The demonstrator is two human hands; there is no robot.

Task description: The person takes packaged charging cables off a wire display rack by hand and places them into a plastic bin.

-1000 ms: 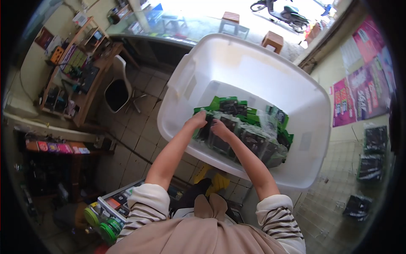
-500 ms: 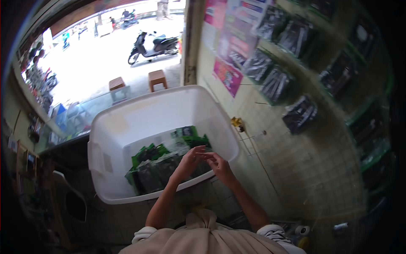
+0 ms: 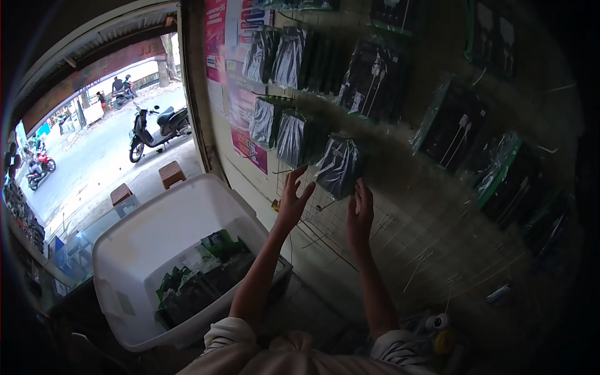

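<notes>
My left hand is raised at the wall rack, fingers apart and empty, just left of a black packet in clear plastic. On the packet's lower right is my right hand, upright with its fingers extended and nothing visible in it. Whether either hand touches the packet is hard to tell. The packet hangs on a wire grid. Below and to the left stands a white tub, holding green and black packets in clear wrapping.
More wrapped packets hang higher up and to the right. Pink posters cover the wall by the doorway. Two brown stools and a parked scooter stand beyond the tub. A glass counter lies at the left.
The view has swung right toward the wall rack. Both hands have left the tub and risen to the hanging packets, moving apart from each other.
</notes>
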